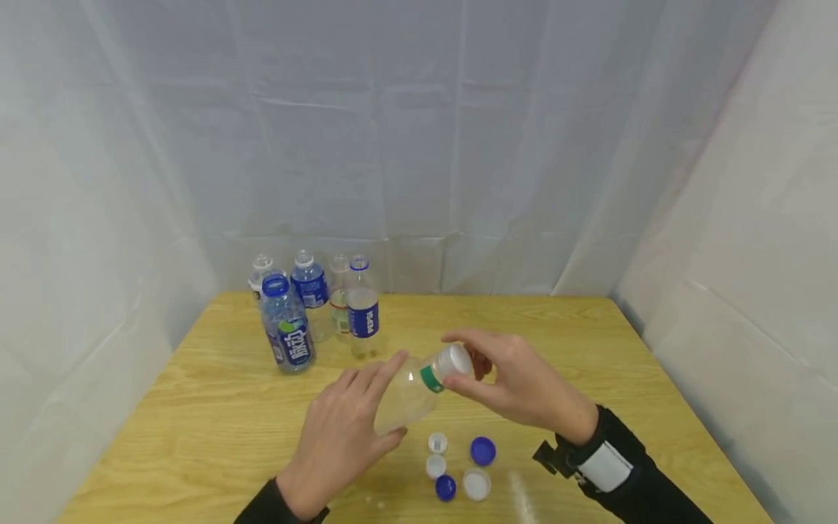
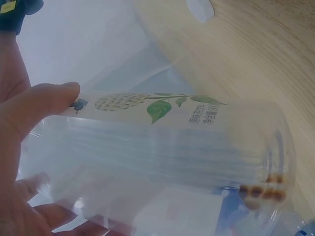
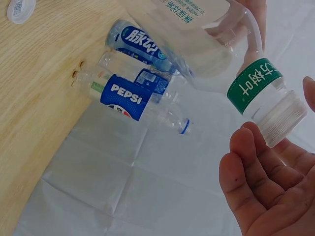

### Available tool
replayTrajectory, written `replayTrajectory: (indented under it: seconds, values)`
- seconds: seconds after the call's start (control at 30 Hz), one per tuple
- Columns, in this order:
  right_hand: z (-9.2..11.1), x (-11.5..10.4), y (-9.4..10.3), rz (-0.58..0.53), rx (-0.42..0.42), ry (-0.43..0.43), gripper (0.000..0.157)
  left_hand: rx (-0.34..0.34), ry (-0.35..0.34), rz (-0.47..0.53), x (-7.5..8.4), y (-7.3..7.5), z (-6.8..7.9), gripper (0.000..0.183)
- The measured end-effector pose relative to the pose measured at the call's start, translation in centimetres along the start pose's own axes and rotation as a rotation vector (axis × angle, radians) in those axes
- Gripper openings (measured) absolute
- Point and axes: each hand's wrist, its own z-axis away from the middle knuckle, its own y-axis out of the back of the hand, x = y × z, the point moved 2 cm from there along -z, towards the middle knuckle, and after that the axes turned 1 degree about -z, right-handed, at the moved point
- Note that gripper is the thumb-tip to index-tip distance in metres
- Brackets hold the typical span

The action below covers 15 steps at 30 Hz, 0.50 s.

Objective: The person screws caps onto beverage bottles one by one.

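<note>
A large clear plastic bottle (image 1: 407, 402) with a green neck band (image 3: 255, 84) is tilted over the table, its neck toward the right. My left hand (image 1: 343, 422) grips its body, thumb on one side and fingers on the other. In the left wrist view, a flower and leaves are printed on the bottle wall (image 2: 162, 147). A ribbed whitish cap (image 3: 283, 119) sits on the neck. My right hand (image 1: 517, 375) is spread loosely around that cap. In the right wrist view its fingertips (image 3: 242, 141) are right at the cap's edge, and a gap shows on the other side.
Several loose caps, among them a blue one (image 1: 483, 451) and a white one (image 1: 476, 485), lie on the wooden table (image 1: 589, 364) near me. Uncapped bottles stand at the back left, including a Pepsi bottle (image 1: 363, 316) and a blue bottle (image 1: 288, 331). White sheeting (image 1: 419, 145) surrounds the table.
</note>
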Motion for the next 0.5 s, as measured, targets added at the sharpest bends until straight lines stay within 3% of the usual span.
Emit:
replayTrajectory:
  seconds: [0.27,0.5]
  values:
    - [-0.7,-0.2,0.6,0.053,0.079,0.029,0.034,-0.004,0.022,0.057,0.2,-0.2,-0.5,0.122]
    - [-1.0,0.3,2.1,0.092,0.114,0.028,0.033,0.051,0.016,0.084,0.1,-0.3,-0.4,0.122]
